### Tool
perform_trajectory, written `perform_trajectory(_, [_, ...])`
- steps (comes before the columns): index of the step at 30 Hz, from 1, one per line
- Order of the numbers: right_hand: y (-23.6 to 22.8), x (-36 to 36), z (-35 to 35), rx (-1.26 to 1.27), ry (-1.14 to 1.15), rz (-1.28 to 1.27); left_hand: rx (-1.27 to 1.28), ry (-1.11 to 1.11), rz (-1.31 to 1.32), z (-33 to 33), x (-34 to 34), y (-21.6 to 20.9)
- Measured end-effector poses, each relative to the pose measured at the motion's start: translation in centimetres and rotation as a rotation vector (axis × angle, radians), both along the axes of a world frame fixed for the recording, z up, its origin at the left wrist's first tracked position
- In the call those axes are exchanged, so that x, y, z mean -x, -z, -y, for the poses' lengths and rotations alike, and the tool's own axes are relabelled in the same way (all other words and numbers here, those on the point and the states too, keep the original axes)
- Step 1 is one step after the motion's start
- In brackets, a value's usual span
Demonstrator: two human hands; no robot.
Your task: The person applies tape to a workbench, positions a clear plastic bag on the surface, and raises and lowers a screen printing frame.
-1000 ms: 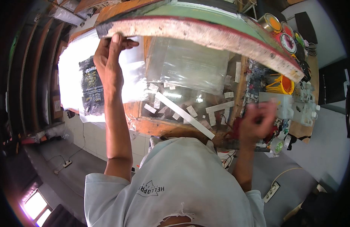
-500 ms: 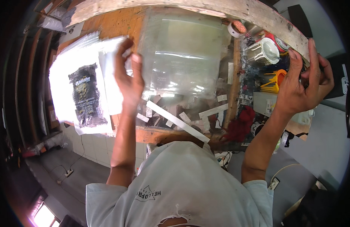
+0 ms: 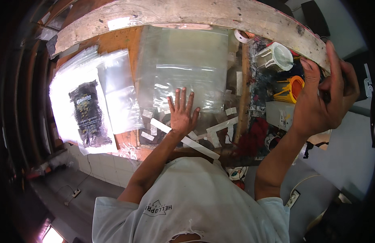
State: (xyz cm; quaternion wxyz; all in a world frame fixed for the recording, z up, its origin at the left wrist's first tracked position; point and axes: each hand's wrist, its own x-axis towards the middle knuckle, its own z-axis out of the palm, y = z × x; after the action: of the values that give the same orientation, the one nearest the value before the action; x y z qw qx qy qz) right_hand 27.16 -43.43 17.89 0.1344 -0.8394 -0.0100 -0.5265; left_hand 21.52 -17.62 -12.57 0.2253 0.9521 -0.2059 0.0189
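Note:
My left hand (image 3: 181, 116) lies flat with fingers spread on the near part of a clear plastic bag (image 3: 191, 52), which is spread over the taped work surface. At the right, my right hand (image 3: 327, 91) grips the end of a long, paint-stained wooden beam (image 3: 163, 13) that spans the far side of the table, its thumb and fingers around the edge. Left of the bag, a stack of clear plastic bags (image 3: 122, 101) fans out. A white sheet or pouch with a dark printed panel (image 3: 88, 115) lies on that stack's left part.
White tape strips (image 3: 199, 148) are stuck along the near surface. To the right stand a paint-streaked white cup (image 3: 280, 56), a yellow-orange cup (image 3: 296, 88), a grey box (image 3: 278, 114) and a dark red cloth (image 3: 254, 135). A tape roll (image 3: 243, 37) sits by the bag's far corner.
My left hand has moved from beside the stack, rightward and nearer, down onto the clear bag. The wooden beam shows lower in the view, with my right hand still at its end.

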Motion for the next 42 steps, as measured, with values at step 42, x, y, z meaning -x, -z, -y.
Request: perform_trajectory(42, [0.6,0.3,-0.3,-0.030,-0.022,0.011,-0.008,0.033,-0.069,0.0,-0.2,-0.3])
